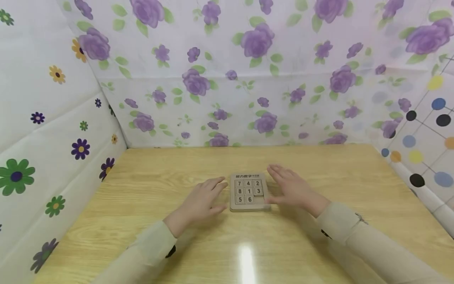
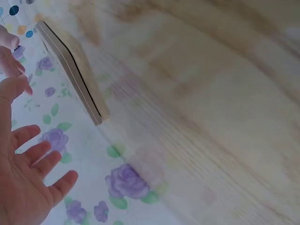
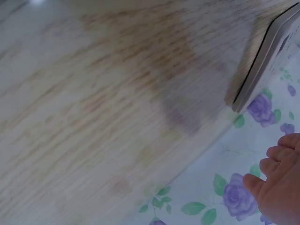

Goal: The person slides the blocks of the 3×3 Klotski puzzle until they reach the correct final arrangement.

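Note:
A sliding number puzzle (image 1: 248, 208) lies flat on the wooden table. Its tiles read 7 4 2, then 8 1 3, then 5 6, with a bare slot at the lower right corner. My left hand (image 1: 200, 200) is just left of the puzzle, fingers spread and holding nothing. On the other side, my right hand (image 1: 292, 188) has its thumb tip at the lower right edge, with the other fingers extended past the upper right edge. The left wrist view shows the puzzle's side (image 2: 70, 65) beyond the left palm (image 2: 23, 183); the right wrist view shows its edge (image 3: 262, 61) above the right hand (image 3: 281, 183).
The light wooden table (image 1: 159, 169) spreads around the puzzle. A white cloth with purple roses (image 1: 259, 39) hangs along the back edge. Flower-print cloth (image 1: 53, 102) stands at the left, and dotted cloth (image 1: 429, 146) at the right.

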Demonstrator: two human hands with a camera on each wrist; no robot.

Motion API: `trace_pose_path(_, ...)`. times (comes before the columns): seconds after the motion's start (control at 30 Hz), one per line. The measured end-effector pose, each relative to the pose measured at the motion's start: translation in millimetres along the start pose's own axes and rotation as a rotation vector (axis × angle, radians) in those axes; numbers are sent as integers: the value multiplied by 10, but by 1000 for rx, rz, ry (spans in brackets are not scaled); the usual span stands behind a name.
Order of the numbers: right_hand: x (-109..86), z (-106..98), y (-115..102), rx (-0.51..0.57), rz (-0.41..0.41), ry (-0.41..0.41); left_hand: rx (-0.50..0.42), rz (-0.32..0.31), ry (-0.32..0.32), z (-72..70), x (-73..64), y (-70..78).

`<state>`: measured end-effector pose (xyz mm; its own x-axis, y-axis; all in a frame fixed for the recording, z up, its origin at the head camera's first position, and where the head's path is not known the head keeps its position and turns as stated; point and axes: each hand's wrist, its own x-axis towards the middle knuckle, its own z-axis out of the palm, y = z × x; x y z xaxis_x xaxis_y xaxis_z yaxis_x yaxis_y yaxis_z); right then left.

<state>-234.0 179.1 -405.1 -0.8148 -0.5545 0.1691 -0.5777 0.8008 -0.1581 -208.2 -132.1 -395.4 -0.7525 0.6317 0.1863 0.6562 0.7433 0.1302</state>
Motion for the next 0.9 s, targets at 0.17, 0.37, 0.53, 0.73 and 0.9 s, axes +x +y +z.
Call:
trace_pose_path(0.17,136,49,-9,41,-20,-57,-15,34,-24,-1,47,5)
trace_pose_path(0.37,191,103,10,57,2,-121,-70,71,-107,36,88,53)
trace_pose_path(0.53,202,142,36,55,-7,-138,-85,146,-124,63,104,127)
trace_pose_path(0.73,210,183,66,54,-2,-165,-94,152,-215,75,121,212)
trace_pose_path(0.9,219,228,86,64,0,-212,-105,115,-277,148,120,222)
